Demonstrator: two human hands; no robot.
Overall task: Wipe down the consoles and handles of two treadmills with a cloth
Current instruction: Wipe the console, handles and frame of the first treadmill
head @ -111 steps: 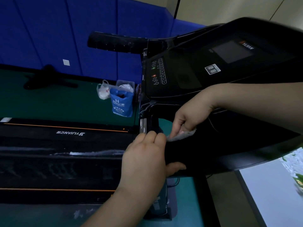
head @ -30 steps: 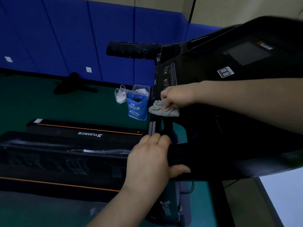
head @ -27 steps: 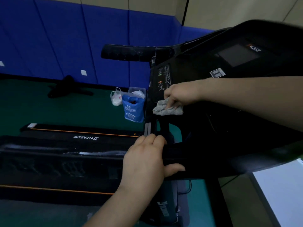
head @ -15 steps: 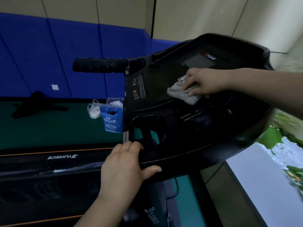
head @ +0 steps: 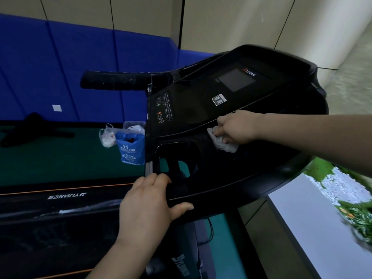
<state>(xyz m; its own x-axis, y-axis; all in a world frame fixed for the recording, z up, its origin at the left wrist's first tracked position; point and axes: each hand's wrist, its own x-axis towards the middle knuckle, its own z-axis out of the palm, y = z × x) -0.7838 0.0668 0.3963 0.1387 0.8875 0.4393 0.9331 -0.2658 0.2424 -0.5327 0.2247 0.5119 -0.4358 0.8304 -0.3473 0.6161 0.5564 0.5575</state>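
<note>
The right hand (head: 235,126) bunches the pale cloth (head: 223,142) under curled fingers. It presses it onto the lower ledge of the console (head: 193,109), just below the glossy panel and right of the cup-holder recess (head: 175,158). The left hand (head: 149,200) clamps the console's near rim, fingers on top, thumb underneath, a solid brace.

To do this well, flatten the cloth and run overlapping strokes along the seam. Go light over the button column (head: 167,106), then work into the recess corners.

The cloth looks nubby, soft and crumpled. The console is hard black plastic, shiny above and matte below. At far left, 1 handle (head: 114,80) juts out, a rounded bar with a dotted grip.
</note>
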